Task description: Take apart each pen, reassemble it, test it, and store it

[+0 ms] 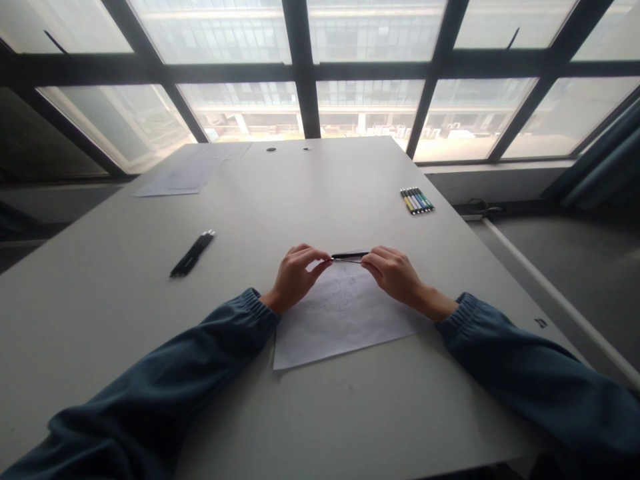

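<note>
Above the far edge of a sheet of white paper (345, 320), both hands are raised close together. My left hand (295, 275) is closed in a pinch at the left end of a thin dark stick (347, 261), perhaps a pen refill. Just behind that stick lies a black pen (349, 255), level and roughly parallel to it. My right hand (395, 275) is closed, with the right end of the black pen at its fingers and its thumb at the stick's right end. Faint grey pencil-like marks show on the paper. Fingers hide the ends of both items.
Several black pens (193, 254) lie together on the white table (100, 287) at left. A row of colored markers (417, 201) sits near the right edge. Further papers (180, 172) rest at the far left. Windows stand beyond the table, and a white pipe (555, 293) runs along its right.
</note>
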A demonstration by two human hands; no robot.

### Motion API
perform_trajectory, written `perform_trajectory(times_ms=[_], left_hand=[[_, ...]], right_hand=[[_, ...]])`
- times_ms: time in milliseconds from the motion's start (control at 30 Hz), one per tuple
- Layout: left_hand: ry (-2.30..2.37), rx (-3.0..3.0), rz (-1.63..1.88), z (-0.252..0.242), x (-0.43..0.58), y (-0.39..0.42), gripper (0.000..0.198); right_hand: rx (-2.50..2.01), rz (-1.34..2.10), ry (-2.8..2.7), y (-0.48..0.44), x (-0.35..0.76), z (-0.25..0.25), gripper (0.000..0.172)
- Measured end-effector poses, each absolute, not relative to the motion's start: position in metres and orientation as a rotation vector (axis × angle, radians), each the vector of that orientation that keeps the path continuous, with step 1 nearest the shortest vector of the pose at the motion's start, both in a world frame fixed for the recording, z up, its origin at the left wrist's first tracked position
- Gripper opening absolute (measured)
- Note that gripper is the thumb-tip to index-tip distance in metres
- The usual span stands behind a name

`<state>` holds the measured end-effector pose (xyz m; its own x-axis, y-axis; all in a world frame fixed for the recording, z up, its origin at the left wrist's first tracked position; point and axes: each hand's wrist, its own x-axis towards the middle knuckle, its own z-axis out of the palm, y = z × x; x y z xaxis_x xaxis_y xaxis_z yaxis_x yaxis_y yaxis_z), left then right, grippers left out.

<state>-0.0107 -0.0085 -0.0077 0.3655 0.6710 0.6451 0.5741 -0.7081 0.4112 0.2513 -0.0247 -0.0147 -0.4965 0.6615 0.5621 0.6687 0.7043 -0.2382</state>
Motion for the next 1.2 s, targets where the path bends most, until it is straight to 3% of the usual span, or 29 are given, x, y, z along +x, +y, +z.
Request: perform_trajectory(times_ms=[1200], left_hand=[[0.779,2.599,1.21,-0.0042,-0.0074,-0.0093,0.01]], right_hand=[[-0.914,-0.016,-2.321,-0.029,0.244,-0.0088,0.023]])
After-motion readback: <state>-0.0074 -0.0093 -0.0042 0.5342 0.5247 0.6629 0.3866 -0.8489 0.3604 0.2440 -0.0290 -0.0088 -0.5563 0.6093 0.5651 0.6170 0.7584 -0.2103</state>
